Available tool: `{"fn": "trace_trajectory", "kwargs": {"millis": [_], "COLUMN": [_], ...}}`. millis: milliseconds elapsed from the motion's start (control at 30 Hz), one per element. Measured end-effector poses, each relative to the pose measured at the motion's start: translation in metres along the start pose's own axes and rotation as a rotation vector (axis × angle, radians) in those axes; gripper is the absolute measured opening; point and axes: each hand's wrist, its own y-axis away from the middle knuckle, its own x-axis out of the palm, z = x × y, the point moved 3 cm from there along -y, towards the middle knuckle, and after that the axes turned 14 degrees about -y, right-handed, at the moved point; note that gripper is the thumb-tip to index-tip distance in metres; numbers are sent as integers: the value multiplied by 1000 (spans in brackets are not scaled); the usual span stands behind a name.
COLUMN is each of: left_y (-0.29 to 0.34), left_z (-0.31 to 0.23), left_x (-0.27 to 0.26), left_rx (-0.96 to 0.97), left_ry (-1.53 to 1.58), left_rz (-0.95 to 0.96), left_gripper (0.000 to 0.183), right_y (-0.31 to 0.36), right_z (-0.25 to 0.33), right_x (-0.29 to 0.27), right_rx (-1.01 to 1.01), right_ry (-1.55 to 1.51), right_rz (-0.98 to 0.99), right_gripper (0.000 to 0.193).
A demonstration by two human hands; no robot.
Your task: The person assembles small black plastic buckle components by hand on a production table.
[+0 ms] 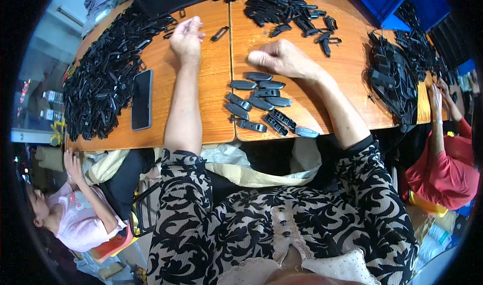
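With the left hand and curled right hand apart, though I cannot tell whether either grips anything, a light edge pinch should best suit the open black plastic frame between them at the picture's upper centre.

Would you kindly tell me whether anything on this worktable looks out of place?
Mildly, yes: a dark phone lies beside the heap of black plastic parts on the left, looking odd because it differs in kind. One small black frame also lies apart from the heap, just right of the left hand.
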Motion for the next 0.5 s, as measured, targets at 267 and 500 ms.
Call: {"fn": "trace_trajectory", "kwargs": {"millis": [267,500], "left_y": [-3,16], "left_z": [7,-19], "left_x": [6,22], "left_rx": [-30,432], "left_ry": [39,-611], "left_rz": [34,71], "left_gripper": [24,29], "right_y": [-84,-46], "right_z": [31,-5], "right_x": [36,15], "right_rx": [-178,-113], "right_ry": [486,405], "right_rz": [12,-118], "right_gripper": [48,34]}}
